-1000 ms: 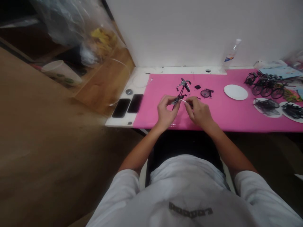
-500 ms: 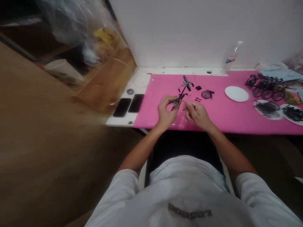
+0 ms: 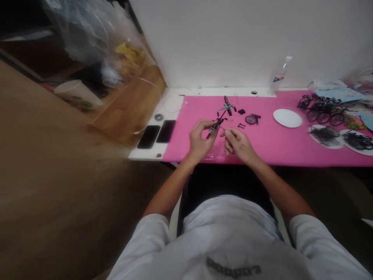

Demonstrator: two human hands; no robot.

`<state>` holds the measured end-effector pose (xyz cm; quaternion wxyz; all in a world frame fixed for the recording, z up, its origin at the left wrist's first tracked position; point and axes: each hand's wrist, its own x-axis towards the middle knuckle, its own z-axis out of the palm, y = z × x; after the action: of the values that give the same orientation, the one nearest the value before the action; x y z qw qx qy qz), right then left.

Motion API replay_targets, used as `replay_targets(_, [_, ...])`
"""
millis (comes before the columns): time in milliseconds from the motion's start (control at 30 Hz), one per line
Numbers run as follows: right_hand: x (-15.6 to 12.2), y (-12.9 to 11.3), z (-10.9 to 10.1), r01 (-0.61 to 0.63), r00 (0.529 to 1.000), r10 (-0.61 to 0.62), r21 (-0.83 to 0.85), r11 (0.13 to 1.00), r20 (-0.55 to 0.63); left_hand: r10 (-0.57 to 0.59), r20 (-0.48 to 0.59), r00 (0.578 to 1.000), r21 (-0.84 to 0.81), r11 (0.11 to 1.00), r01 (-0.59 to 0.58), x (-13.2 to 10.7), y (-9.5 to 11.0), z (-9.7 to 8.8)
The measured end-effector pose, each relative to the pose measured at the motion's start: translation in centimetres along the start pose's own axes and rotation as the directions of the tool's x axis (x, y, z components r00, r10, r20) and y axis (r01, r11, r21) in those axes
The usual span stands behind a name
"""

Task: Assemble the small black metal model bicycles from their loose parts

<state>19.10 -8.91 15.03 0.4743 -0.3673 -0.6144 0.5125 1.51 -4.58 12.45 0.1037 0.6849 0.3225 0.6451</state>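
My left hand [image 3: 200, 140] is closed around the near end of a partly built toy bicycle [image 3: 226, 107], black and grey. Its front wheel and handlebar point away from me. Between the thumb and fingers of my right hand [image 3: 237, 143] is a thin metal rod [image 3: 222, 127], its tip against the bicycle by my left fingers. What kind of tool it is I cannot make out. Just beyond my right hand lie a loose black wheel piece [image 3: 251, 119], a small black bracket [image 3: 241, 126] and a small black square part [image 3: 241, 111].
A white plate [image 3: 288, 118] lies right of the parts on the pink cover [image 3: 262, 151]. Further right are several toy bicycles [image 3: 323, 109] and two plates of black parts. Two phones [image 3: 148, 137] lie at the left edge. A clear bottle [image 3: 280, 77] stands by the wall.
The view has shifted slightly. The bicycle is tilted a little more, its near end lower and further left. Both hands keep their hold.
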Motion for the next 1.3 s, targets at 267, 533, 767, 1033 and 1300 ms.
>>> replay_targets(267, [0.0, 1.1, -1.3, 0.285, 0.885, -0.464, -0.748, 0.599, -0.034, 0.037, -0.001, 0.999, 0.012, 0.999, -0.037, 0.5, 1.1, -0.6])
replay_targets(533, [0.0, 1.5, -2.0, 0.278, 0.902, -0.431, -0.813, 0.512, 0.037, 0.016, 0.013, 1.0, -0.031, 0.999, -0.015, 0.2, 0.6, -0.3])
replay_targets(767, [-0.3, 0.5, -1.7, 0.217, 0.963, -0.269, -0.582, 0.784, -0.004, 0.005, 0.018, 1.0, -0.019, 1.0, -0.005, 0.1, 0.3, -0.2])
replay_targets(1033, [-0.1, 0.2, -1.8, 0.22, 0.964, -0.264, -0.581, 0.784, 0.008, 0.018, -0.004, 1.0, -0.01, 1.0, -0.018, 0.0, 0.3, -0.1])
replay_targets(1300, [0.0, 0.0, -2.1, 0.212, 0.97, -0.242, -0.57, 0.793, 0.024, -0.011, 0.019, 1.0, -0.002, 1.0, 0.011, 0.0, 0.0, -0.1])
